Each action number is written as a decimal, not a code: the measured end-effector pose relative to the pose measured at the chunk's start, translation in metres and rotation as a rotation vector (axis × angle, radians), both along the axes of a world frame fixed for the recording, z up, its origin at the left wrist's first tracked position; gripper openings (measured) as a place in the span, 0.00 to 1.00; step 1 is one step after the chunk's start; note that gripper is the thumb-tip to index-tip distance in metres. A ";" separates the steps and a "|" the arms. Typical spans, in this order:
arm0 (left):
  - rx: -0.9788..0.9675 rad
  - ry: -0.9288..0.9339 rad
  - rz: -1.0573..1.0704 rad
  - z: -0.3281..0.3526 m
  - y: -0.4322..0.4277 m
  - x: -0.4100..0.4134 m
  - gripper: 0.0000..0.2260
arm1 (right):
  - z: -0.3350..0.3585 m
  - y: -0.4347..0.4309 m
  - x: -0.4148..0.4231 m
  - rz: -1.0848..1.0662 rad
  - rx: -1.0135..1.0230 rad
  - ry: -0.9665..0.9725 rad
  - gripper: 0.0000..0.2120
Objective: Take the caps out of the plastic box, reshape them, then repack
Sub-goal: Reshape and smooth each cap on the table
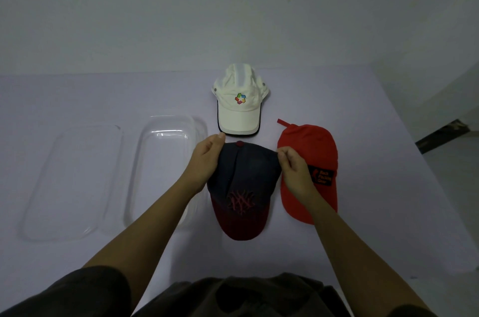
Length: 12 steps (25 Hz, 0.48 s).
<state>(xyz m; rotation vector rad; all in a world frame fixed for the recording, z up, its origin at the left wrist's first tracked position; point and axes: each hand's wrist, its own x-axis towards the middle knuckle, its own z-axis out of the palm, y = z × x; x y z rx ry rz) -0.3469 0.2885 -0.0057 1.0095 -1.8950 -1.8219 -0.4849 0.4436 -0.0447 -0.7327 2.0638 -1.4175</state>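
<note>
Bare worktop (77, 98) runs wide beyond the clear lid (72, 181) and the plastic box (137, 169), and along the near edge in front of them. The white cap (239, 106), navy cap (243, 174) and red cap (305, 140) crowd the middle with only narrow strips between them, the box just beside the navy cap's left.
</note>
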 end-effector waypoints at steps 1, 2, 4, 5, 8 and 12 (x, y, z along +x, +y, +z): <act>-0.078 -0.034 -0.008 0.000 -0.002 0.002 0.18 | 0.001 -0.001 0.000 0.001 0.015 -0.023 0.12; -0.143 -0.058 -0.020 0.002 -0.002 0.003 0.18 | 0.002 -0.003 0.000 -0.002 0.029 -0.043 0.13; -0.184 -0.050 -0.034 0.007 0.001 0.002 0.18 | -0.001 -0.008 0.002 -0.010 0.052 -0.041 0.14; -0.161 -0.021 -0.029 0.010 0.004 -0.001 0.18 | -0.003 -0.011 0.003 -0.013 0.060 -0.028 0.15; -0.075 0.077 0.021 0.018 0.014 -0.007 0.17 | -0.005 -0.017 0.012 -0.007 0.028 -0.069 0.13; -0.095 0.105 0.004 0.023 0.015 -0.005 0.18 | 0.010 -0.015 0.021 -0.066 -0.147 -0.084 0.14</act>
